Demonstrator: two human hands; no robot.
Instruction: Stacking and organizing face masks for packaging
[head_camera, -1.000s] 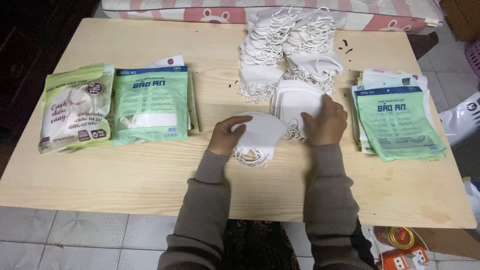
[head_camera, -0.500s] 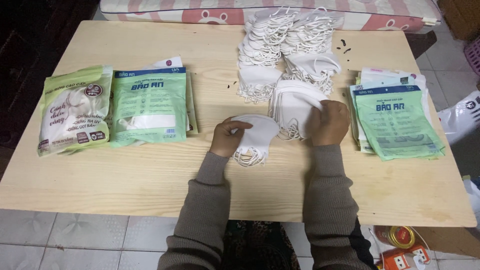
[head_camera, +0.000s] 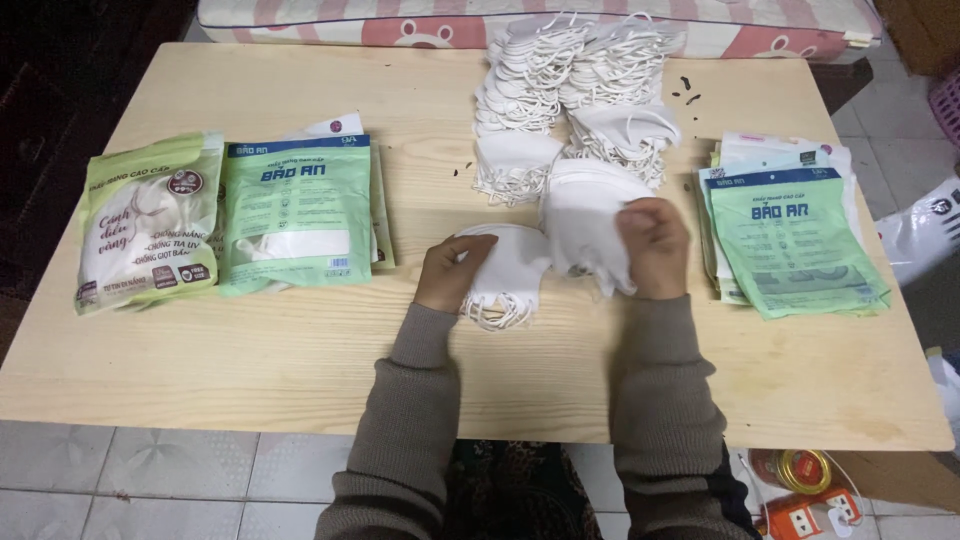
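— White masks (head_camera: 510, 270) lie in a small pile at the middle of the wooden surface (head_camera: 300, 350), do they not? What stands to their left?

— A pale green pouch (head_camera: 148, 225) near the left edge, then a stack of green packets (head_camera: 298, 212) just beside it. The left hand (head_camera: 452, 272) rests flat on the small pile, fingers loose, pinning it down.

— And the right hand (head_camera: 655, 245)?

— It is clenched on a second bunch of masks (head_camera: 585, 225), lifted slightly and touching the first pile. The step looks like gathering or counting a batch; joining the two bunches would call for keeping the ear loops from tangling.

— Is there room?

— The big heap of masks (head_camera: 575, 90) sits close behind, flat green bags (head_camera: 795, 240) lie near the right edge, and bare wood stretches toward the person.
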